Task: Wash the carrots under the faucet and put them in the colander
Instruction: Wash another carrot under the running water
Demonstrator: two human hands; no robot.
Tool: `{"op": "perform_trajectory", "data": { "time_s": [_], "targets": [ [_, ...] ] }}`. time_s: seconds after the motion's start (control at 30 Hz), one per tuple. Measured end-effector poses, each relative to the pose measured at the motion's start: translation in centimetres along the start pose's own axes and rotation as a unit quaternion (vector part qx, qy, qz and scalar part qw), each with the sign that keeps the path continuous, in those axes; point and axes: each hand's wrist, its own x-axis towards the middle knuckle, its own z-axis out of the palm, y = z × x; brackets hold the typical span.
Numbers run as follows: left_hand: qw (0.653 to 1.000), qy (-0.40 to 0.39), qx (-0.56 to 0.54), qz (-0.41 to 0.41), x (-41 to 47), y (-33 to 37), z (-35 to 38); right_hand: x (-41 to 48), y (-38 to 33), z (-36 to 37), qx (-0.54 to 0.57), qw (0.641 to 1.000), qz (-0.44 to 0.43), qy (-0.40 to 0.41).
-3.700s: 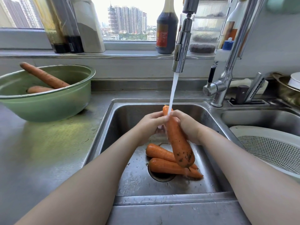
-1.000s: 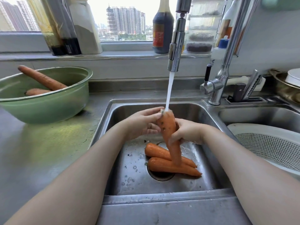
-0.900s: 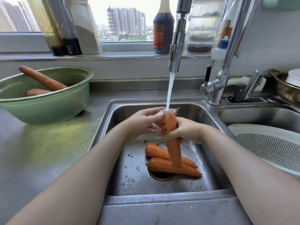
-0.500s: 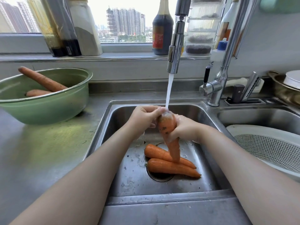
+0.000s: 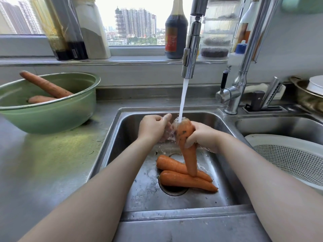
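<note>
My right hand (image 5: 201,135) grips the thick upper part of a carrot (image 5: 188,154) that stands nearly upright in the sink (image 5: 115,151), dark soil specks on its head. Water (image 5: 182,98) from the faucet head (image 5: 190,55) strikes the carrot's top. Just left of that top is my left hand (image 5: 153,127), fingers curled and thumb stretched toward the splash; it holds nothing that I can see. Two more carrots (image 5: 185,182) lie over the drain, under the held carrot's tip. The white colander (image 5: 288,154) sits in the right basin.
A green bowl (image 5: 52,116) on the left counter holds two unwashed carrots (image 5: 45,85). Bottles and jars line the window sill behind the faucet. A knife holder (image 5: 262,102) and a pot stand at the back right.
The carrot has been turned over: its thick, soil-specked head is now up under the water. My left hand has drawn slightly left, off the carrot's top. My right hand keeps its grip.
</note>
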Motion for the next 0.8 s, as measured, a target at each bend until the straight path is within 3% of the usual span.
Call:
{"op": "perform_trajectory", "data": {
  "time_s": [0.1, 0.17, 0.27, 0.4, 0.53, 0.7, 0.8],
  "targets": [
    [0.993, -0.052, 0.105, 0.019, 0.2, -0.7, 0.0, 0.0, 0.1, -0.1, 0.015, 0.999, 0.014, 0.033],
    [0.986, -0.110, 0.112, 0.048, -0.1, -0.4, -0.1, 0.3, 0.2, 0.2, 0.052, 0.998, 0.012, 0.015],
    [0.984, -0.171, 0.028, 0.038, -0.6, 0.3, -0.2, 0.6, 0.1, 1.2, 0.136, 0.990, -0.003, -0.018],
    [0.974, -0.222, -0.042, 0.015, 0.0, -0.5, -1.3, 0.6, -0.1, 1.4, 0.143, 0.989, -0.023, -0.023],
    [0.978, -0.202, -0.039, 0.038, 0.7, -1.6, -2.2, 0.4, 0.1, 0.9, 0.111, 0.993, -0.037, -0.007],
    [0.990, -0.119, -0.021, 0.074, 0.1, -1.4, -1.2, 0.0, -0.1, 0.7, 0.108, 0.994, -0.004, -0.012],
    [0.986, -0.107, 0.042, 0.118, -0.2, -1.2, -0.3, -0.5, -0.7, 1.2, 0.131, 0.991, -0.004, -0.035]
  ]
}}
